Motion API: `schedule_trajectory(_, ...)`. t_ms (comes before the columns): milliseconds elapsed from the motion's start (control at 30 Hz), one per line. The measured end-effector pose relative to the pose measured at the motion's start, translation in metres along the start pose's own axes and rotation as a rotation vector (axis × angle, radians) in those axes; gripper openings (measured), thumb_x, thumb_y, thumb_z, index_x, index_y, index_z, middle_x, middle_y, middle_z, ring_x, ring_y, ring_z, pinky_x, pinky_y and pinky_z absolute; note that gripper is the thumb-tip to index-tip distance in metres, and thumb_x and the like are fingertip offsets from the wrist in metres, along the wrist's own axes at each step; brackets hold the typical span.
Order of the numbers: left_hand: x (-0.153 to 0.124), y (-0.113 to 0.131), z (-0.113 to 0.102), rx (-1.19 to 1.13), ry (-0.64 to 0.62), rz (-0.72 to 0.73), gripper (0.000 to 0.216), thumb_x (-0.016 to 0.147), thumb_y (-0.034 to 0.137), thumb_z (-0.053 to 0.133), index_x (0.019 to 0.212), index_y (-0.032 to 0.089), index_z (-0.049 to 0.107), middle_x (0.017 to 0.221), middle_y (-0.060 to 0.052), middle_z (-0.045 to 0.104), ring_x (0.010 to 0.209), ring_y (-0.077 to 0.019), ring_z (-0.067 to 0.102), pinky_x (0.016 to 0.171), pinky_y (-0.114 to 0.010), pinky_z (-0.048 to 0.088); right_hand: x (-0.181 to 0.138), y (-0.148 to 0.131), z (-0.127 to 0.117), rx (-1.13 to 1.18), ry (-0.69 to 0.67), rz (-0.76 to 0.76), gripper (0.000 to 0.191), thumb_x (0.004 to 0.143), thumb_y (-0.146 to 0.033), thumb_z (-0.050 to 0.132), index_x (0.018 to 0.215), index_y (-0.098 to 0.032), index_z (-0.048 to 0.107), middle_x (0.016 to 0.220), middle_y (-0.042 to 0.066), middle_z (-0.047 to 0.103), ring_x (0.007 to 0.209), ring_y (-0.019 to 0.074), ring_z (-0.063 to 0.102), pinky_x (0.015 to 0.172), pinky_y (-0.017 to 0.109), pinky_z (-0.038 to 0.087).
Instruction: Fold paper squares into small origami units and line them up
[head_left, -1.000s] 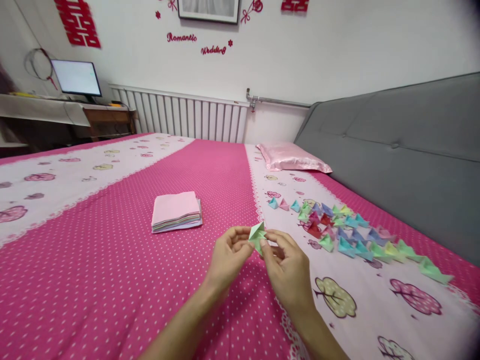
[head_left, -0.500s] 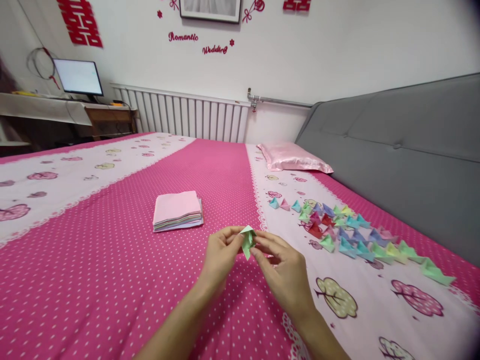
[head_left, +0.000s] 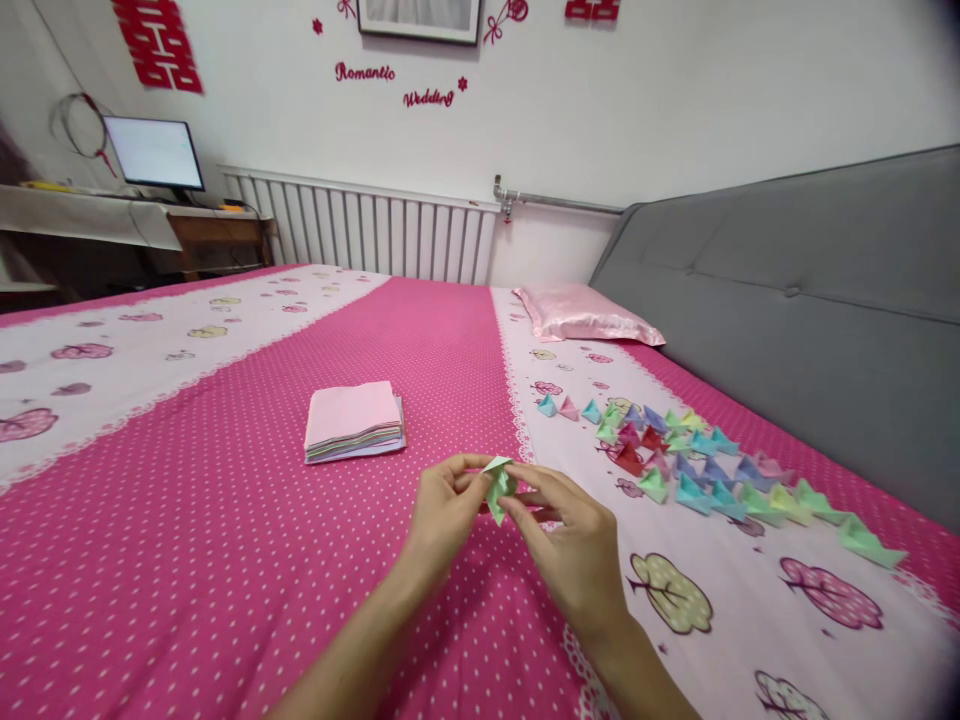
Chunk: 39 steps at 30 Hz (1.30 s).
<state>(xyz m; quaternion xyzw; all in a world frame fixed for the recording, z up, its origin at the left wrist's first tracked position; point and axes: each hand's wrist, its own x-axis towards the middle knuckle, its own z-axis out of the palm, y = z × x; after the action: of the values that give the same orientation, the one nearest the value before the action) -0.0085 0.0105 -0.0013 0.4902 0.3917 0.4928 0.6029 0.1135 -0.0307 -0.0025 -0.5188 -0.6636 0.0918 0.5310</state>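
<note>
A small piece of folded light green paper (head_left: 501, 490) is held up between my two hands, above the pink dotted bedspread (head_left: 247, 560). My left hand (head_left: 448, 503) pinches its left side between thumb and fingers. On the other side my right hand (head_left: 564, 520) grips it, thumb below and fingertips at the upper edge. Fingers cover parts of the folds. Left of my hands lies a stack of square coloured paper (head_left: 354, 420) with a pink sheet on top. To the right, several folded paper boats (head_left: 701, 495) in many colours stand in rows.
A pink pillow (head_left: 589, 315) lies at the back right, beside the grey padded headboard (head_left: 810, 250). Behind the bed are a white radiator (head_left: 367, 225) and a pipe. A monitor (head_left: 154, 153) stands on a desk at the far left.
My right hand has shifted slightly right and the green paper has turned a little, its middle looking wider. Both hands keep hold of it.
</note>
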Motion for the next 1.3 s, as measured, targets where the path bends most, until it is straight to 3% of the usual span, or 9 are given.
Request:
schedule_trajectory(367, -0.0007, 0.0011, 0.0026, 0.03, -0.022, 0.002, 0.024, 0.065, 0.025, 0.065, 0.084, 0.011, 0.062, 0.064, -0.003, 0.064, 0.054, -0.0107, 0.056, 0.051, -0.02, 0.04, -0.0006, 0.0039, -0.0038, -0.171, -0.016, -0.086, 0.02, 0.079, -0.021, 0.054, 0.096, -0.023, 0.064, 0.099, 0.005, 0.065, 0.092, 0.0192, 0.061, 0.078, 0.033, 0.052)
schedule_trajectory(700, -0.0004, -0.0012, 0.0024, -0.041, 0.015, -0.035, 0.023, 0.063, 0.025, 0.067, 0.079, 0.01, 0.062, 0.055, 0.002, 0.057, 0.045, -0.0058, 0.046, 0.045, -0.017, 0.034, -0.0008, 0.0044, 0.0015, -0.134, 0.0, -0.09, 0.021, 0.079, -0.019, 0.056, 0.096, -0.022, 0.067, 0.099, 0.004, 0.066, 0.087, 0.0157, 0.063, 0.077, 0.027, 0.052)
schedule_trajectory(1100, -0.0001, -0.0021, 0.0025, -0.013, 0.039, -0.026, 0.023, 0.066, 0.024, 0.066, 0.084, 0.009, 0.062, 0.058, 0.0, 0.059, 0.047, -0.0057, 0.046, 0.045, -0.016, 0.033, -0.0023, 0.0031, 0.0026, -0.142, 0.051, -0.129, 0.022, 0.078, -0.02, 0.057, 0.097, -0.021, 0.066, 0.097, 0.004, 0.068, 0.087, 0.0159, 0.063, 0.079, 0.027, 0.052)
schedule_trajectory(1300, -0.0013, 0.0011, 0.0045, -0.036, 0.061, 0.0, 0.019, 0.066, 0.022, 0.066, 0.08, 0.009, 0.062, 0.057, 0.0, 0.059, 0.047, -0.0062, 0.047, 0.045, -0.016, 0.035, -0.0033, 0.0032, 0.0024, -0.214, -0.005, -0.101, 0.023, 0.08, -0.023, 0.053, 0.099, -0.021, 0.066, 0.102, 0.005, 0.066, 0.09, 0.0169, 0.063, 0.079, 0.029, 0.052)
